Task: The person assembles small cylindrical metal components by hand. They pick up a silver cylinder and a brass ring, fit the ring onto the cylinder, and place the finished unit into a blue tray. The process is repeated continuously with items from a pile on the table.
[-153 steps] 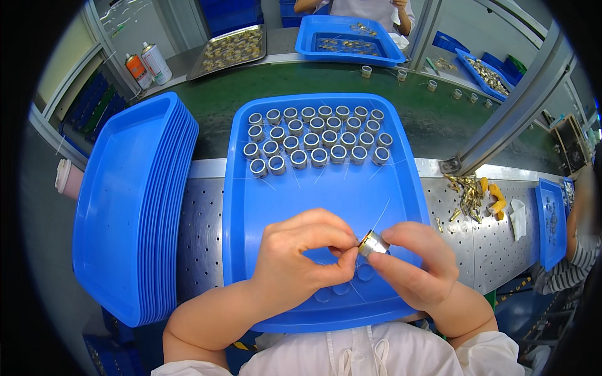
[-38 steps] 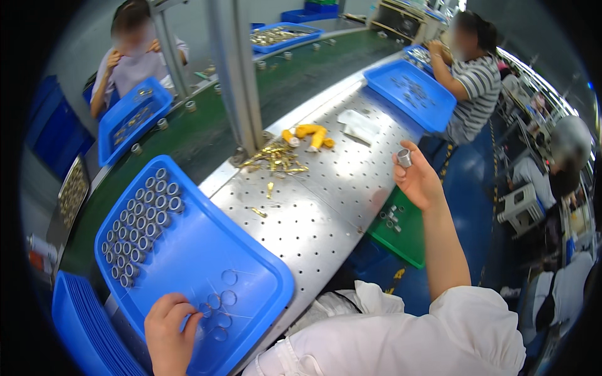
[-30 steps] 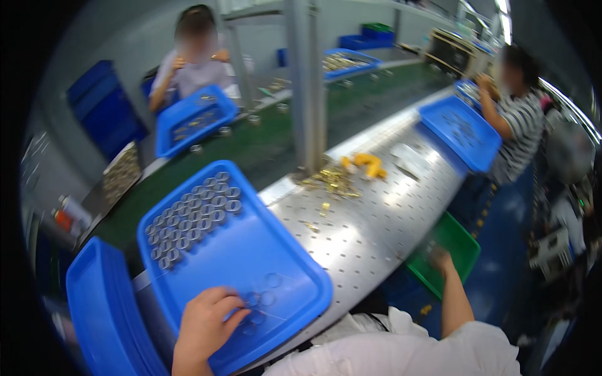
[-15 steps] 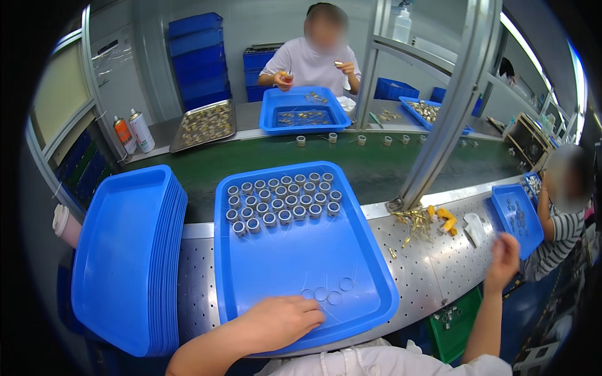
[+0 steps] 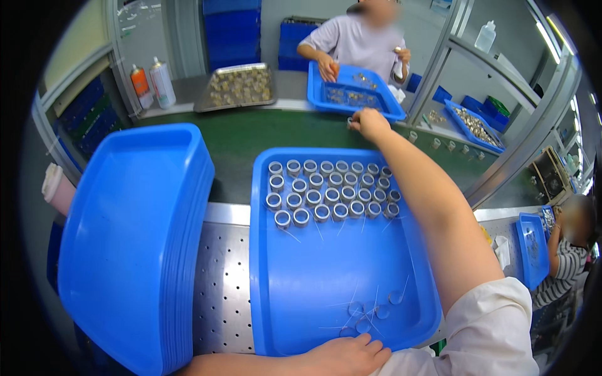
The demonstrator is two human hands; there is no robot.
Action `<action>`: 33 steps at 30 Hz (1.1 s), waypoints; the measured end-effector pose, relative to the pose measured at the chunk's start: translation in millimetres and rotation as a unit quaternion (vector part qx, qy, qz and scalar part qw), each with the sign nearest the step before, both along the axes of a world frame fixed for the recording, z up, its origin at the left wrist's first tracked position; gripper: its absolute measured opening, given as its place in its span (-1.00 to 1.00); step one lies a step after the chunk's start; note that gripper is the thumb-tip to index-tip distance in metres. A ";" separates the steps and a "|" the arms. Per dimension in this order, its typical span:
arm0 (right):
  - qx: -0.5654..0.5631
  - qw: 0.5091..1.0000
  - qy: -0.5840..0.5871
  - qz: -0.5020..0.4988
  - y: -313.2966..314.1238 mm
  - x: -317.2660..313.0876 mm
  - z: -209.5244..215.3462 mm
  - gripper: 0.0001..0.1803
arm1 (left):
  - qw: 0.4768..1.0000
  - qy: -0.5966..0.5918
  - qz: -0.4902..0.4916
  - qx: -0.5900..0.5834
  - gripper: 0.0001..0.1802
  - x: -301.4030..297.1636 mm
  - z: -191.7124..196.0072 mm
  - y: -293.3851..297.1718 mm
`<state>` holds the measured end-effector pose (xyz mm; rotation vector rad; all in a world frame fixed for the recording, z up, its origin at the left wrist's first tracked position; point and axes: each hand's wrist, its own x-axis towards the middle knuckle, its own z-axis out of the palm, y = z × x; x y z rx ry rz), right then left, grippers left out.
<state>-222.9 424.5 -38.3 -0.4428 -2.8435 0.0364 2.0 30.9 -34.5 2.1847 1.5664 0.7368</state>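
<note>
My right hand stretches over the green conveyor belt, its fingers closed on a small metal ring-shaped cylinder by the far edge. In front of me lies a blue tray. Rows of similar silver-rimmed cylinders stand upright in its far half, several with thin wires. At the tray's near edge rests my left hand, palm down, fingers loosely spread, with nothing seen in it. Just beyond its fingers lie several thin clear rings with fine wires.
A tall stack of blue trays stands at the left. Across the belt are a metal tray of small parts, two spray cans and a co-worker's blue tray. Another person sits at far right. A metal post rises right of my arm.
My right hand has swung from the right side out over the belt and taken hold of a cylinder. My left hand has drawn back to the tray's near edge. The view has shifted.
</note>
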 end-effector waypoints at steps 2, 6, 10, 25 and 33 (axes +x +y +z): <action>0.048 0.999 -0.011 0.014 9.4 -9.1 -7.3 -0.80 | 1.000 0.001 -0.006 0.007 -0.78 0.7 0.5 0.2; -0.014 0.998 0.022 0.057 -1.5 -7.0 -3.7 -0.79 | 1.000 -0.012 -0.001 0.007 -0.82 -2.3 3.7 0.0; -0.107 0.983 0.085 0.121 -34.7 53.5 45.3 -0.79 | 1.000 -0.017 -0.005 0.019 -0.82 -5.0 6.1 1.5; 0.139 0.949 -0.048 0.278 -92.6 259.4 37.8 -0.81 | 0.996 0.002 -0.031 -0.080 -0.76 -10.4 11.7 3.8; 0.147 0.950 -0.093 0.261 -101.6 252.0 50.6 -0.90 | 0.998 -0.013 -0.005 -0.065 -0.75 -8.9 13.6 3.1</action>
